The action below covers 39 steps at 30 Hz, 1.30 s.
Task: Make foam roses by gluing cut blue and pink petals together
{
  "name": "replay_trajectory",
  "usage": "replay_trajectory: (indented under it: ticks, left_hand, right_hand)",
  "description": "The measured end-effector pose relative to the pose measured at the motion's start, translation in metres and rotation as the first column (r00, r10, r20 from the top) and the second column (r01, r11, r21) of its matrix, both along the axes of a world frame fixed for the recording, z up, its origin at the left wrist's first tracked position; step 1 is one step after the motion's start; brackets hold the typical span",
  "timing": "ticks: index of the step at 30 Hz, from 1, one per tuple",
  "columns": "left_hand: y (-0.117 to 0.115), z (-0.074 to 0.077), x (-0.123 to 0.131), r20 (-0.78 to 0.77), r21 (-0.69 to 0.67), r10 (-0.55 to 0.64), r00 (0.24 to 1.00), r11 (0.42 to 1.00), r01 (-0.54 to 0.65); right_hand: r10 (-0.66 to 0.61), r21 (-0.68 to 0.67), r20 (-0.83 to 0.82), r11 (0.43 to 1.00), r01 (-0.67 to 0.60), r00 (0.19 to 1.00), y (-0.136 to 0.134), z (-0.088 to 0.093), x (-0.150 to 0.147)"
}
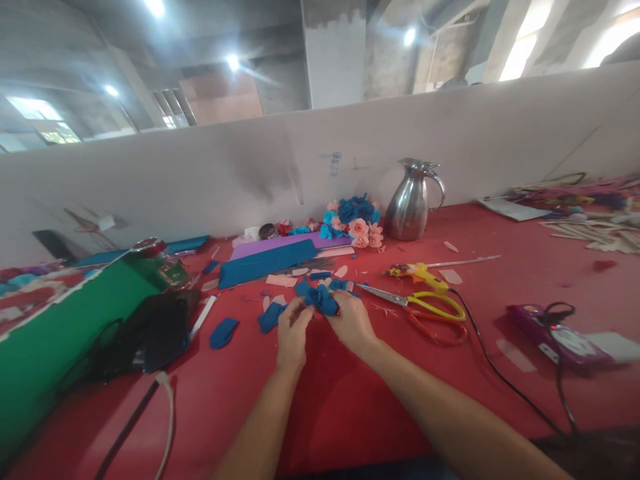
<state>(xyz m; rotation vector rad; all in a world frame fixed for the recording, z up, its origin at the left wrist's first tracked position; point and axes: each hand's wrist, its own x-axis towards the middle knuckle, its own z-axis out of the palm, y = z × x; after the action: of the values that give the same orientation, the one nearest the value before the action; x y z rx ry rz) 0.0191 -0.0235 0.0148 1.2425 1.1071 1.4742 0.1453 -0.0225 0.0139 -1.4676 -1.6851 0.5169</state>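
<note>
A blue paper flower [323,300] is held between my two hands, above the red table. My left hand [294,330] pinches its left side with thumb and fingers. On the other side, my right hand [354,323] closes round the flower's right and lower part, and its fingertips are partly hidden. Cut blue petals lie close by, one blue petal [223,333] left of my left hand and another blue piece [271,318] just beside it. Scissors [425,307] with yellow and red handles rest right of my right hand, blades pointing at it.
A yellow glue gun [417,272] lies behind the scissors, its cord trailing to a purple power strip [560,337]. At the back stand a metal jug [411,200] and a bunch of paper flowers [357,223]. Blue paper [273,262], a phone [167,339] and a green board [75,353] occupy the left.
</note>
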Motion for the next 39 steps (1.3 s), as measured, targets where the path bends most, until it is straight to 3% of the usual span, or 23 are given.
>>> replay_trajectory:
  ticks: [9,39]
  left_hand:
    - [0.002,-0.003,-0.001,-0.059,0.030,0.029,0.998,0.999,-0.027]
    - [0.006,-0.012,-0.003,-0.002,-0.019,0.012,1.000,1.000,-0.012]
  right_hand:
    - [0.001,0.002,0.037,1.000,-0.001,0.999,0.002,-0.003,0.000]
    - [0.032,0.002,0.006,0.999,-0.032,0.999,-0.001,0.001,-0.002]
